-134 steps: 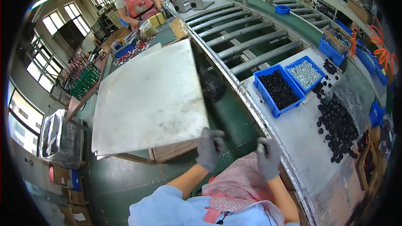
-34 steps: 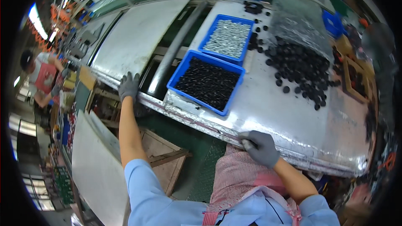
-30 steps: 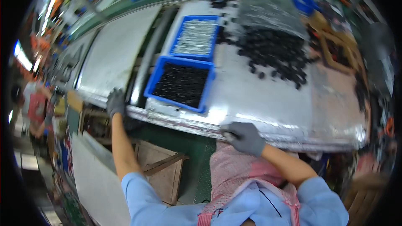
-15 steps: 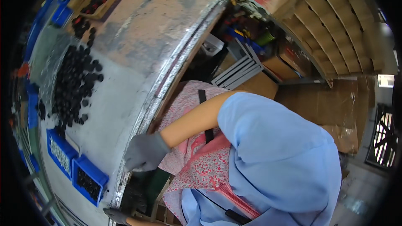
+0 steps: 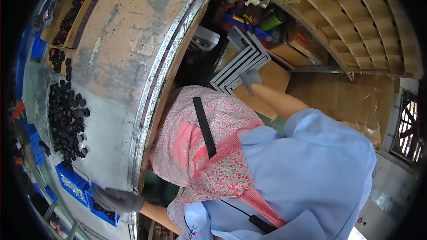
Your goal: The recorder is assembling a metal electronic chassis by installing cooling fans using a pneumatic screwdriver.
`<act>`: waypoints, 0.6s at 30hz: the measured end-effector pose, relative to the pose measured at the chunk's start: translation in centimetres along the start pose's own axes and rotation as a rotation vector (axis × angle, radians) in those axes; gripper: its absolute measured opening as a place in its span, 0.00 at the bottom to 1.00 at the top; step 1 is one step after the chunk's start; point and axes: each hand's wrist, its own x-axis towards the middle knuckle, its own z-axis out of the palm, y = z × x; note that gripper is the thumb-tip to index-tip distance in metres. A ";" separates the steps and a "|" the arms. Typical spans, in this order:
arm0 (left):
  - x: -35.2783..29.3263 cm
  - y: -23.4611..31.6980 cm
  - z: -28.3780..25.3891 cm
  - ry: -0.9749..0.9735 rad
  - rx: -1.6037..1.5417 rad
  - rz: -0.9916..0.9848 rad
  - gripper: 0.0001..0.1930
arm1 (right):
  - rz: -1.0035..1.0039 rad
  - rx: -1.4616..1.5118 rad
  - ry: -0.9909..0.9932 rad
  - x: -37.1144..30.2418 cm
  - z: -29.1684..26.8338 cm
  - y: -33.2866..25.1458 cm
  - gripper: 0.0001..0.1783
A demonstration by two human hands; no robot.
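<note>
My left hand [image 5: 119, 200], in a dark grey glove, reaches over the rim of a blue bin [image 5: 114, 219] holding small black parts. Its fingers stretch out toward the bin, and part of the contents lies hidden under them. At the other side of my body, my right hand [image 5: 251, 80], also gloved in grey, is at the end of a stack of grey angled frames [image 5: 231, 69] lying beside the workbench. The glove overlaps the frames' edge; its fingers are too small and covered to tell whether they grip.
Beside the black-parts bin stands another blue bin [image 5: 71, 186] with small silvery parts. A heap of black caps [image 5: 66, 118] lies on the workbench [image 5: 118, 62], near a cardboard box [image 5: 80, 18] of black and red pieces. A divided cardboard rack [image 5: 356, 22] stands at the upper right.
My right hand has left the bench edge and swung across to the grey frames. My left hand has moved from the bench edge up over the blue bin. The view has shifted slightly.
</note>
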 end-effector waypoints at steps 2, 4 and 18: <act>2.0 3.4 1.8 -0.060 -0.090 0.025 0.13 | 0.166 0.217 -0.222 -0.2 1.2 0.6 0.21; 2.6 5.3 3.3 -0.132 -0.155 -0.009 0.14 | 0.270 0.460 -0.421 0.0 3.2 2.0 0.21; 0.5 3.8 3.3 -0.182 -0.286 -0.345 0.22 | -0.165 0.455 -0.747 1.9 8.7 -7.5 0.18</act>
